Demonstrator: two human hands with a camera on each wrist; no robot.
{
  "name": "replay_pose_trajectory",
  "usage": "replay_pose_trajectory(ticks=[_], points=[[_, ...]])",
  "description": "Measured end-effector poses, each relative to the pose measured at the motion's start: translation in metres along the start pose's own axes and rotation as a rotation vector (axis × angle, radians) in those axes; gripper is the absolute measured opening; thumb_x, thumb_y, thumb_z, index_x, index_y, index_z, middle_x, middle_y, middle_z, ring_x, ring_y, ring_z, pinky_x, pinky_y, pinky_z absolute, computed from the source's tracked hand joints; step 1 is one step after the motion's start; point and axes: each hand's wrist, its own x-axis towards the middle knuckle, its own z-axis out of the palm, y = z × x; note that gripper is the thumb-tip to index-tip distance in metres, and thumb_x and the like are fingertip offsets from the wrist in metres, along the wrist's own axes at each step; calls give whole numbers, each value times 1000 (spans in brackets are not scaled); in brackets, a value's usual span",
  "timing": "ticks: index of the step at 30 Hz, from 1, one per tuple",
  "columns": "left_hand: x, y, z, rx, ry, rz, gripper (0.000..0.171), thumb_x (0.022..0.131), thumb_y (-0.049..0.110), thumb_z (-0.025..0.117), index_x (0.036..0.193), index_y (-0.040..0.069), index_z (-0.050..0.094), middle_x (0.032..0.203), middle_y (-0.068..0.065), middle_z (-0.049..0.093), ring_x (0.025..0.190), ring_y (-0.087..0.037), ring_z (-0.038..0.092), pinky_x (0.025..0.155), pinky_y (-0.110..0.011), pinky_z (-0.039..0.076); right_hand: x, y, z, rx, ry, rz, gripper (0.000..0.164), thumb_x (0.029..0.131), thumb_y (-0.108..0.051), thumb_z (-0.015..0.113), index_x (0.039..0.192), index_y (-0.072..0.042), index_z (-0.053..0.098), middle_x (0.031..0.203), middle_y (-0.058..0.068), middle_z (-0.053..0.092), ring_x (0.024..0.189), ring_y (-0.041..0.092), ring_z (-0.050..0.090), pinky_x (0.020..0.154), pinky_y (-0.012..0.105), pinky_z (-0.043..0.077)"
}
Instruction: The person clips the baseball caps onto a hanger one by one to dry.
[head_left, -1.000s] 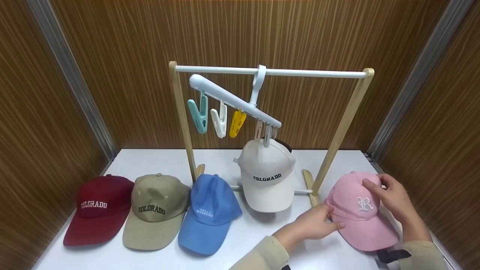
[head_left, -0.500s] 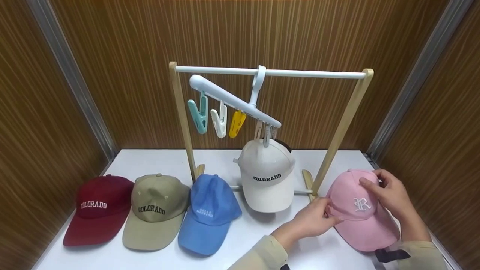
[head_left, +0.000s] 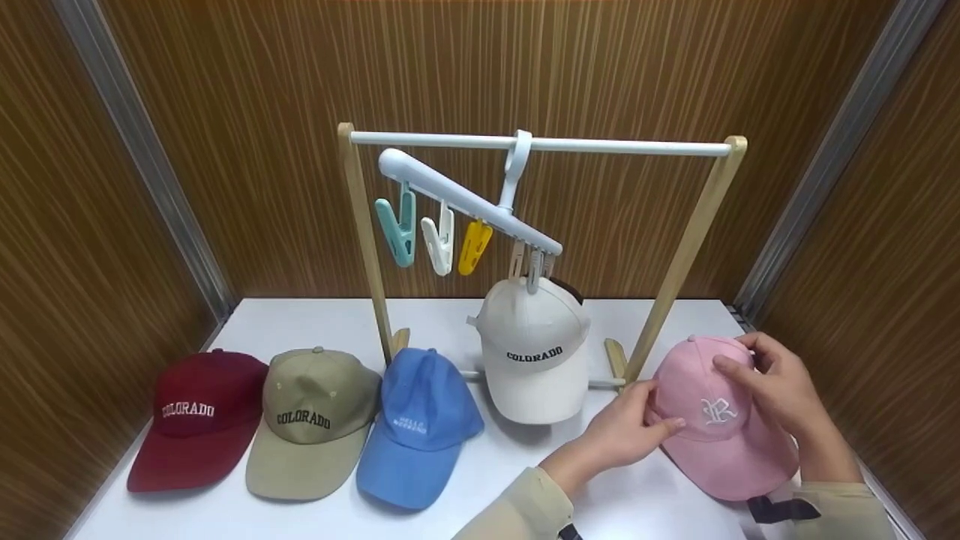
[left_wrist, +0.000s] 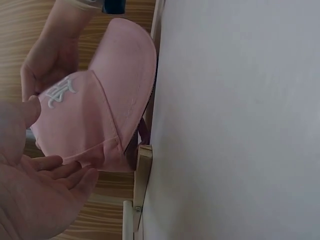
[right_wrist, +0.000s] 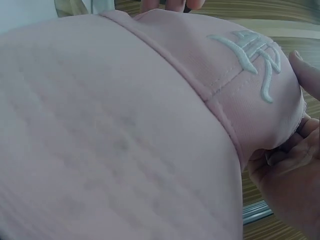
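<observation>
A pink baseball cap (head_left: 697, 397) with a white embroidered R is at the right of the head view, between both hands. My right hand (head_left: 784, 382) grips its crown from the right, thumb on the outside and the other fingers partly hidden behind the fabric. From the left, my left hand (head_left: 619, 427) holds the cap's side, with the thumb across the lower front and the fingertips at the edge. In the left wrist view the cap's brim (left_wrist: 127, 65) tilts toward the white tabletop. The right wrist view shows the brim (right_wrist: 115, 130) close up.
Maroon (head_left: 206, 397), khaki (head_left: 319, 397) and blue (head_left: 427, 397) caps sit in a row at left. A white cap (head_left: 532, 330) hangs from a tilted clip hanger (head_left: 450, 191) on a wooden-legged rack (head_left: 686, 247). Teal, white and yellow clips dangle from its raised end.
Both hands have shifted slightly up and left with the pink cap, whose crown leans a little further left. The hanging cap and the row of caps stay put.
</observation>
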Motion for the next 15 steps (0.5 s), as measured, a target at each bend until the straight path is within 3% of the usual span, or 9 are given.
replay_pose_trajectory(ticks=[11, 15], points=[[-2, 5, -6, -21, 22, -18, 70, 106, 50, 74, 164, 21, 49, 151, 9, 60, 135, -6, 58, 114, -31, 49, -2, -16, 5, 17, -3, -77, 27, 100, -9, 83, 121, 1, 68, 108, -6, 67, 99, 11, 63, 72, 25, 63], [-2, 5, -9, -27, 30, 4, 70, 107, 50, 74, 165, 19, 49, 154, 8, 59, 138, -6, 57, 116, -31, 47, -3, -21, 7, 31, 3, -113, 27, 97, -2, 84, 120, 3, 70, 108, -5, 68, 100, 12, 62, 75, 21, 61]])
